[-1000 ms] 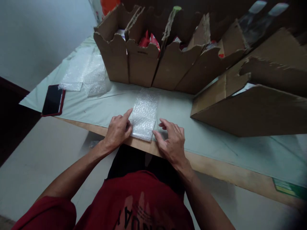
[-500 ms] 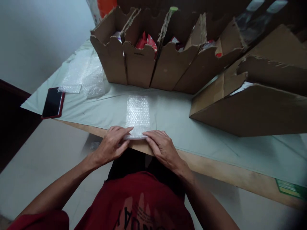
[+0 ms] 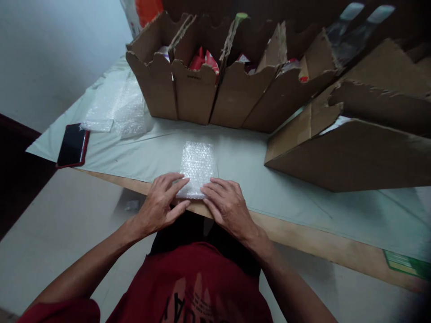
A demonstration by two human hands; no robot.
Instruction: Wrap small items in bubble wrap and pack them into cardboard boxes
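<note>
I see the left hand and right hand, fingers loosely spread, on the near end of the bubble wrap at the table's front edge; even, light pressure should keep that end straight.

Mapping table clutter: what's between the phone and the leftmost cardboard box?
Loose bubble-wrap sheets, lying on the pale cloth, in the head view. They run from the phone's upper right corner toward the leftmost cardboard box.
</note>
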